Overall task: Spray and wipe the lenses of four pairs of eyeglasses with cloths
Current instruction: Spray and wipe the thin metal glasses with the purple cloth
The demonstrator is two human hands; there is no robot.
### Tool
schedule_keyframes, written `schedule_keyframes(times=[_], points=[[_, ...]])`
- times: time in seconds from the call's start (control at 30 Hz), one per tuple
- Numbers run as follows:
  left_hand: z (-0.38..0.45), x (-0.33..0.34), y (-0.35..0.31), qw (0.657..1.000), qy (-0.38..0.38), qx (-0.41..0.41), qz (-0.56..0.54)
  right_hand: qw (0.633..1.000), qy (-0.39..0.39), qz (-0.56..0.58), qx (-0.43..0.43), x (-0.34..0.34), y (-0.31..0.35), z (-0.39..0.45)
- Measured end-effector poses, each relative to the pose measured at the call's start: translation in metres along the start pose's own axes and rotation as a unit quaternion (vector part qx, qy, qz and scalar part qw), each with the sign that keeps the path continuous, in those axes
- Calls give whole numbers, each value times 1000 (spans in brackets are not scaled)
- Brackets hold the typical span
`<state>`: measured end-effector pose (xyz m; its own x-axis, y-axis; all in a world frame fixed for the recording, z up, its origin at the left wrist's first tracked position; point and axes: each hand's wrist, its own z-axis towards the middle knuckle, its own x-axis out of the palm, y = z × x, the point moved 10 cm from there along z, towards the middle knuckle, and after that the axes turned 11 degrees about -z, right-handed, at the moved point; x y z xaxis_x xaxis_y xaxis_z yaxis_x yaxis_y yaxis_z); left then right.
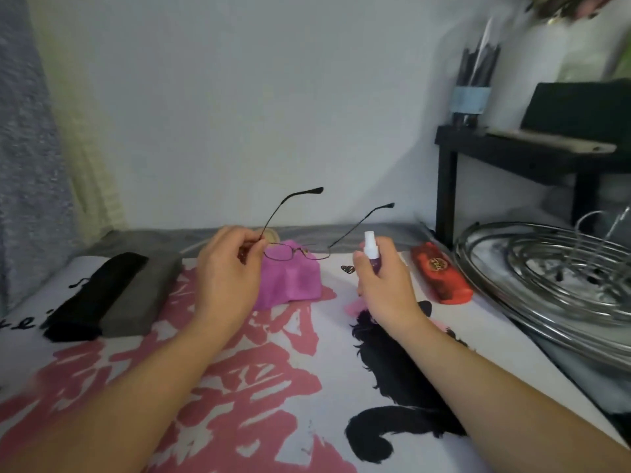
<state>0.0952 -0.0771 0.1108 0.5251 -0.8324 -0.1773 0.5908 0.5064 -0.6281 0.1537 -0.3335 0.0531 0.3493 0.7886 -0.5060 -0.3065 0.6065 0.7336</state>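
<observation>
Your forearms reach out over the printed mat (273,387). Your left hand (225,271) pinches the thin-framed glasses (297,250) at one corner, arms unfolded and pointing away from you. Your right hand (386,285) is wrapped round a small spray bottle (371,249), its white nozzle up, just beside the glasses. Beyond your hands lies a crumpled pink cloth (290,285); left, two dark cases (112,295); right, a red case (440,271).

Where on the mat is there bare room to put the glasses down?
Free: the mat in front, between the forearms, and the strip between the pink cloth and red case, though the right hand hovers there. Crowded: left by the grey case and black pouch, right by the wire rack.
</observation>
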Motion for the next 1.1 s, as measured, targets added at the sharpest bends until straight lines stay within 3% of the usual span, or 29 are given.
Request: schedule_keyframes(times=[0.23,0.43,0.5,0.63,0.87,1.0,1.1], points=[[-8,4,20,1000,2,-12,-10,995,36,63,64,3,-18,14],[-4,-4,47,991,-21,-109,-69,990,5,138,12,-10,8,2],[-3,-5,47,990,-27,-111,-78,970,59,236,-2,0,20,-7],[-6,1,39,994,-5,-88,-65,880,205,427,30,33,40,-29],[-10,8,34,994,9,-79,-73,888,234,394,32,36,40,-37],[-10,7,23,997,17,-51,-63,928,264,261,42,53,30,-45],[-12,9,6,999,23,-6,-43,911,283,295,48,58,39,-49]])
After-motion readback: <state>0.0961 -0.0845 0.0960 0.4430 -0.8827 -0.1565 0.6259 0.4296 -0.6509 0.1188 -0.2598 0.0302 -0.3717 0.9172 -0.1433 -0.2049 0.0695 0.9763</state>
